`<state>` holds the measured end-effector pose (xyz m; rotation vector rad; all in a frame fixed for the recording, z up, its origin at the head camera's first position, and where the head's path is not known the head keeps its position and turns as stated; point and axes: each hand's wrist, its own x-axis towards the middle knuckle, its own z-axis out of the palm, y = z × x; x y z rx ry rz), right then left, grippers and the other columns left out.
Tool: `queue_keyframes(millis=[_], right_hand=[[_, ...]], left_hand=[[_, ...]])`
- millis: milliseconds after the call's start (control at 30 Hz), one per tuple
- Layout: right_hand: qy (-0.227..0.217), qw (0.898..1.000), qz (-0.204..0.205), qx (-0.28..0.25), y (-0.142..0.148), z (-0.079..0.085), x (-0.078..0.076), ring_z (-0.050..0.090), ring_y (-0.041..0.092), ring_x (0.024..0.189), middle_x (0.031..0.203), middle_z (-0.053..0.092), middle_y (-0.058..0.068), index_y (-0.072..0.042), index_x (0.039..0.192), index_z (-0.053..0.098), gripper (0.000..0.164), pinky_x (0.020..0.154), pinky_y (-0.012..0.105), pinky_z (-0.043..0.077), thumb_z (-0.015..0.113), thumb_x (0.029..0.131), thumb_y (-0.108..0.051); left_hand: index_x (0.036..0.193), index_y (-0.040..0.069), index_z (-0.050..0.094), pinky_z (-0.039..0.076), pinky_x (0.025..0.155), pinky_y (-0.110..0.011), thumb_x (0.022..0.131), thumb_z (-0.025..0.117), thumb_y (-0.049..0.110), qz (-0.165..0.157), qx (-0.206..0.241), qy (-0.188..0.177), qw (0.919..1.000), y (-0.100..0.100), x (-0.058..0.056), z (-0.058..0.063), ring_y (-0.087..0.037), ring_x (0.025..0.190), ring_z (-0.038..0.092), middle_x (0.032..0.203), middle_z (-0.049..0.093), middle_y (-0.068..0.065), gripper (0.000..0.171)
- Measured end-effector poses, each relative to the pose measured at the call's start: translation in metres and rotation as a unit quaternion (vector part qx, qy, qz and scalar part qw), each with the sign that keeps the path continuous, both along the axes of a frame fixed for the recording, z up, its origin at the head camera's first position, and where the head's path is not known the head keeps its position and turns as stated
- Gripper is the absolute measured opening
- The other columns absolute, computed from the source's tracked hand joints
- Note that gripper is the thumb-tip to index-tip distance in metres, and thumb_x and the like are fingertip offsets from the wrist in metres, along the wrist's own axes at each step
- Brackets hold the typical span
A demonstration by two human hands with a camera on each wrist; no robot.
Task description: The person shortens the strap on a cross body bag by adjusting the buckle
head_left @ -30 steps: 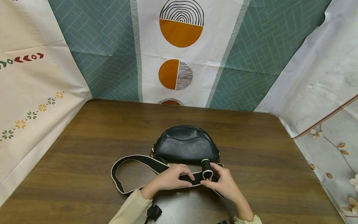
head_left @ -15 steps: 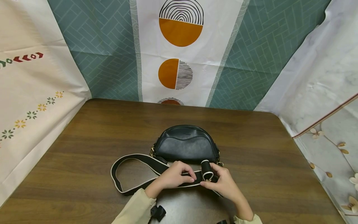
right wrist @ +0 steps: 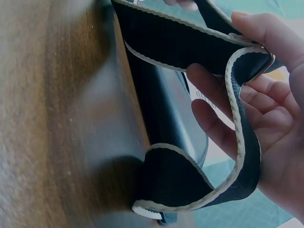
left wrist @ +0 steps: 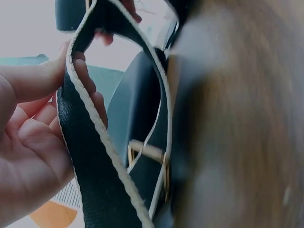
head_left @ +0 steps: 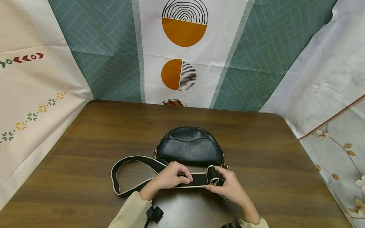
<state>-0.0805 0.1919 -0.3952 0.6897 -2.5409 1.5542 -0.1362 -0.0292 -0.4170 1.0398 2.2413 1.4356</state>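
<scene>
A black half-moon handbag [head_left: 190, 148] stands on the table, gold-coloured rings at its sides. In front of it stretches its black strap [head_left: 199, 180] with pale edging. My left hand [head_left: 168, 179] pinches the strap between thumb and fingers, as the left wrist view also shows. My right hand [head_left: 229, 186] grips the strap at its slider buckle, where a short loop of strap stands up; in the right wrist view, my thumb [right wrist: 266, 33] presses there. A gold-coloured buckle [left wrist: 149, 151] appears farther along the strap in the left wrist view.
The brown wooden table [head_left: 85, 164] runs back to a patterned green and white cloth [head_left: 114, 63]. Pale cloths hang at both sides. A wide bend of the strap lies left of my left hand.
My left hand, after a small move right, has drawn the strap to the left. The upright loop by my right hand has become lower, and the left bend has shifted slightly left.
</scene>
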Motion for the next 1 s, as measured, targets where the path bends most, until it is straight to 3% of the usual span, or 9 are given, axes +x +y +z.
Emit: queue_keyframes(millis=[300, 1000], right_hand=[[-0.008, 1.000, 0.009, -0.020, 0.017, -0.026, -0.007, 0.058, 0.010, 0.069, 0.087, 0.062, 0.007, -0.002, 0.103, 0.057, 0.042, 0.056, 0.026, 0.047, 0.076, 0.066, 0.000], [-0.010, 0.999, 0.017, -0.039, 0.021, -0.027, -0.005, 0.059, 0.010, 0.071, 0.089, 0.062, 0.009, -0.002, 0.103, 0.057, 0.041, 0.059, 0.026, 0.048, 0.076, 0.067, -0.001]], left_hand=[[0.074, 0.005, 0.068, 0.044, 0.067, -0.021, 0.075, 0.067, 0.000, 0.003, -0.002, -0.013, 0.9999, -0.024, -0.002, 0.003, -0.001, 0.069, 0.053, 0.072, 0.065, 0.002, 0.006], [0.077, 0.005, 0.068, 0.045, 0.068, -0.023, 0.078, 0.065, 0.001, -0.006, -0.025, -0.003, 0.9997, -0.058, -0.009, 0.005, -0.004, 0.073, 0.054, 0.075, 0.063, 0.003, 0.005]])
